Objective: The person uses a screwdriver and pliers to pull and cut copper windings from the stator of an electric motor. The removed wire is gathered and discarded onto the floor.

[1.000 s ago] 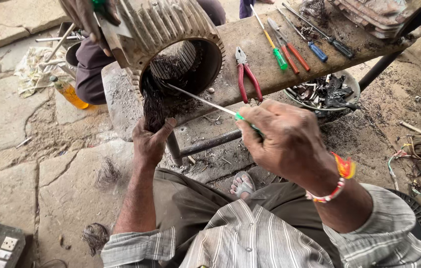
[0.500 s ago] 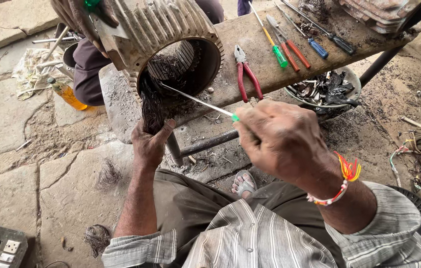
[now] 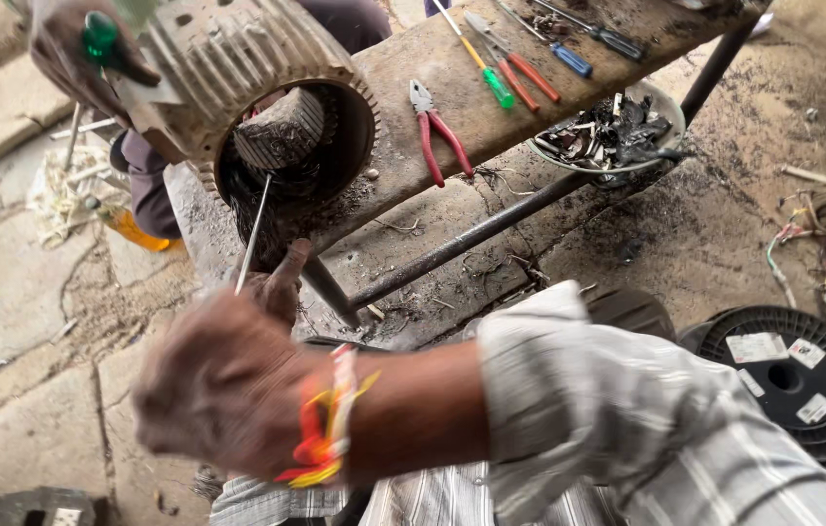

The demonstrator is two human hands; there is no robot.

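A ribbed metal motor housing (image 3: pixel 238 58) lies on a wooden bench (image 3: pixel 403 88), its open end facing me. Burnt dark winding wires (image 3: pixel 272 209) hang from its lower rim. My right hand (image 3: pixel 223 390), blurred and close to the camera, is shut on a thin screwdriver (image 3: pixel 255 229) whose shaft points up into the housing; its handle is hidden. My left hand (image 3: pixel 279 284) sits just behind it, thumb up, gripping the bottom of the wire bundle, mostly hidden. Another person's hand (image 3: pixel 77 54) at the top left holds a green-handled tool against the housing.
Red-handled pliers (image 3: pixel 440 131) and several screwdrivers (image 3: pixel 515 68) lie on the bench. A metal bowl of scrap (image 3: pixel 608 136) sits under it beside a dark bar (image 3: pixel 491 229). A black wire spool (image 3: pixel 788 375) lies at my right. Loose wires (image 3: pixel 822 234) litter the ground.
My right hand has swung down and left toward the camera, tipping the screwdriver from a slant to nearly upright. The view has shifted; my left hand stays at the wires.
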